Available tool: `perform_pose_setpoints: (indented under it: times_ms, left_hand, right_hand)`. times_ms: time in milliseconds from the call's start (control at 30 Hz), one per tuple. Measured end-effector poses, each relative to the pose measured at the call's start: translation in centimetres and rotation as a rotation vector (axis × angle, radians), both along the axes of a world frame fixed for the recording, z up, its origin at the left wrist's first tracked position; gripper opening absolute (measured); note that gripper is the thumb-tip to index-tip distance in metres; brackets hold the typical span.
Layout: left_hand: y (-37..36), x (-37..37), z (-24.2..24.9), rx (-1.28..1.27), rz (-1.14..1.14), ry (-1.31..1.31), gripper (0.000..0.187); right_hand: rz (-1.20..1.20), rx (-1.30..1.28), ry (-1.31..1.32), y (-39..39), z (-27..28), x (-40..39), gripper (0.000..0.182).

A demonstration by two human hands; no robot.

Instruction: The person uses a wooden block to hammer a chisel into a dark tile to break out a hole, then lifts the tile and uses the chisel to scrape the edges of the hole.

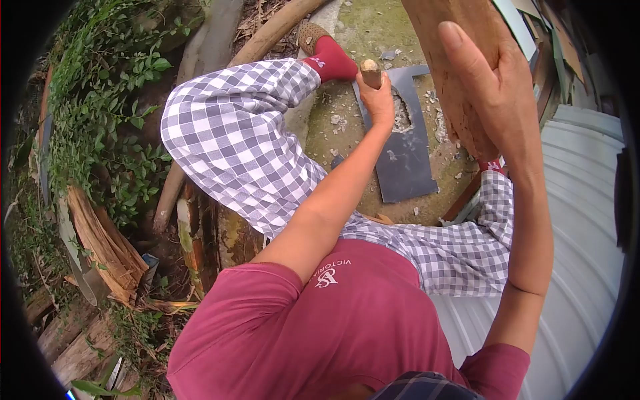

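Note:
My left hand (379, 100) is closed around a short, thick wooden handle (371, 75), its pale rounded end turned up toward me. What lies at its lower end is hidden. Beneath that hand a flat dark grey slab (407, 163) rests on the mossy concrete, with a jagged opening in its upper part. Pale broken chips (402, 120) show inside the opening. My right hand (497, 90) is against a thick brown wooden post (448, 80), thumb stretched along its face. The other fingers go round its far right side, out of sight. The post's lower end looks ragged.
Loose chips are scattered over the mossy concrete (327, 110). A long pole (273, 33), leafy plants (107, 87) and a split log (107, 247) are on the left. Corrugated metal sheeting (573, 220) runs along the right. My bent legs frame the slab.

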State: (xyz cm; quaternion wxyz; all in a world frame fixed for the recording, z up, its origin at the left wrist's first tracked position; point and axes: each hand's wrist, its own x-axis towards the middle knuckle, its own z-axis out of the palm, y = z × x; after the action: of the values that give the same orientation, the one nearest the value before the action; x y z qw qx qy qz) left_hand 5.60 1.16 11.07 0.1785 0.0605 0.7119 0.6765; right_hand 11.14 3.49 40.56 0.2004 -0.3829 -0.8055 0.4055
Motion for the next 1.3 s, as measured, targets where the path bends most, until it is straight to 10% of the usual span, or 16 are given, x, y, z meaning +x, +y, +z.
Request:
perform_pose_setpoints:
  times_ms: [100, 467, 567, 667, 1100, 1300]
  left_hand:
    - [0.0, 0.5, -0.8, 0.13, 0.018, -0.016, 0.037]
    - [-0.3, 0.4, -0.1, 0.0, -0.072, -0.025, 0.04]
    - [-0.4, 0.7, -0.9, 0.067, -0.056, -0.005, 0.042]
    - [0.6, 0.1, -1.3, 0.166, -0.009, 0.052, 0.038]
    - [-0.5, -0.8, -1.3, -0.019, -0.068, 0.081, 0.037]
    - [0.7, -3.6, -5.0, 0.098, -0.088, 0.055, 0.027]
  right_hand:
    - [0.221, 0.109, -0.66, -0.5, -6.9, 2.3, 0.061]
    - [-0.074, -0.069, 0.06, 1.1, 1.2, 1.0, 0.065]
    - [0.114, -0.016, -0.596, -0.4, -3.4, 1.6, 0.067]
    - [0.099, -0.086, -0.586, 0.5, -9.2, 5.1, 0.064]
    - [-0.493, -0.403, 0.309, -5.9, -8.0, 14.0, 0.084]
    - [-0.175, -0.663, 0.949, -6.3, -6.3, 15.9, 0.103]
